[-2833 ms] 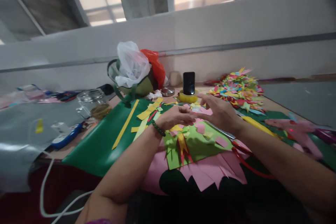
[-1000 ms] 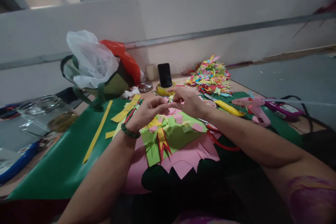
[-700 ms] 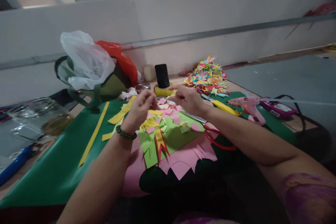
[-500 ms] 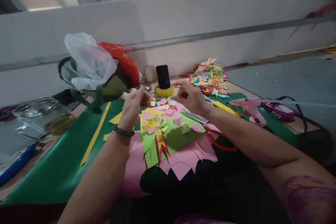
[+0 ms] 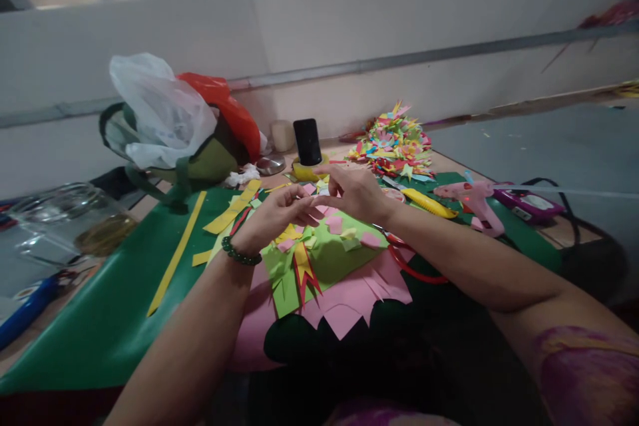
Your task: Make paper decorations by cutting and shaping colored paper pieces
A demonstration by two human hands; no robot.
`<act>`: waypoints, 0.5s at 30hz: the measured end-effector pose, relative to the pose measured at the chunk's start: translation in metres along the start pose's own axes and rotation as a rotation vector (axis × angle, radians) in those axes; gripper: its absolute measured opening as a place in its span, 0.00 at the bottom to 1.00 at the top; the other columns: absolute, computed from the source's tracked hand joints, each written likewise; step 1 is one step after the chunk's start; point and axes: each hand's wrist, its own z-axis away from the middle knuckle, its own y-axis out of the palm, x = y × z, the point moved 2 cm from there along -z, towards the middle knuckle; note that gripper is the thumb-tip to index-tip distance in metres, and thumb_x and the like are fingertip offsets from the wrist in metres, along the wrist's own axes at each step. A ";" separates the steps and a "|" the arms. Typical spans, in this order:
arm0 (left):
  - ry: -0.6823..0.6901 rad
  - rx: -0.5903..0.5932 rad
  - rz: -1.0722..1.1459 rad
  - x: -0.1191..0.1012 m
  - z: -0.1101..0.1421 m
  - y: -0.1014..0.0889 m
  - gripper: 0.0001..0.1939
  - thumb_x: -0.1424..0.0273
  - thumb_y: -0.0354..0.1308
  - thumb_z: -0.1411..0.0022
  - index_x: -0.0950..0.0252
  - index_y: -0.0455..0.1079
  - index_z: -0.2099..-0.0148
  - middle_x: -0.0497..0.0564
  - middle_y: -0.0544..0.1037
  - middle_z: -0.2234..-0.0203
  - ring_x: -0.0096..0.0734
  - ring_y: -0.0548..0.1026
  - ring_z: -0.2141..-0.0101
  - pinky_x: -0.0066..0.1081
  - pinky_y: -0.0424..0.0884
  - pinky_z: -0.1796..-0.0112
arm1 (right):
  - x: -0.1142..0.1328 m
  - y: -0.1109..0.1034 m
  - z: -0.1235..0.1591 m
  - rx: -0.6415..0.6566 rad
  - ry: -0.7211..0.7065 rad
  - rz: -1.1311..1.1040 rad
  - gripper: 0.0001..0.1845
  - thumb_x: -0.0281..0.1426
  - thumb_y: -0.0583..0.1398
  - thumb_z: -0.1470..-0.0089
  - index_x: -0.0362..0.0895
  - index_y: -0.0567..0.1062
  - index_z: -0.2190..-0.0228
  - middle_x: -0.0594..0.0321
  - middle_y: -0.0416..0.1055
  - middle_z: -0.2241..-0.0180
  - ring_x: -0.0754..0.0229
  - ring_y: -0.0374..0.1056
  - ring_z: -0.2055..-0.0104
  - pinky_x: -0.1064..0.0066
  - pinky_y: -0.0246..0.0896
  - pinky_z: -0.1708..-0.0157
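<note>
My left hand (image 5: 279, 210), with a dark beaded bracelet at the wrist, has its fingers closed above the paper pile. Against its fingertips comes my right hand (image 5: 352, 190), thumb and index finger reaching left. Whatever lies between the fingertips is too small to make out. Beneath them a light green paper sheet (image 5: 332, 254) rests on pink paper (image 5: 344, 316) with a jagged cut edge. A red and yellow paper ribbon (image 5: 304, 266) hangs below a yellow paper flower, partly hidden by my left hand. Red-handled scissors (image 5: 412, 269) lie under my right forearm.
A pink glue gun (image 5: 472, 203) and a yellow cutter knife (image 5: 430, 203) lie to the right. Behind stand a phone (image 5: 307, 141), a yellow tape roll (image 5: 304, 172) and a heap of paper flowers (image 5: 397, 143). A bag (image 5: 210, 160) stands back left on the table.
My hands, apart before, have come together over the paper, the left moving right and down. The yellow strips behind my left wrist show more. The view has shifted slightly.
</note>
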 end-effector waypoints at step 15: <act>0.138 -0.501 0.205 -0.016 0.004 -0.039 0.09 0.68 0.54 0.45 0.63 0.63 0.75 0.44 0.70 0.83 0.24 0.69 0.80 0.25 0.70 0.76 | -0.014 -0.017 -0.002 -0.090 0.209 -0.014 0.28 0.51 0.49 0.39 0.44 0.68 0.79 0.66 0.63 0.84 0.65 0.54 0.82 0.72 0.45 0.79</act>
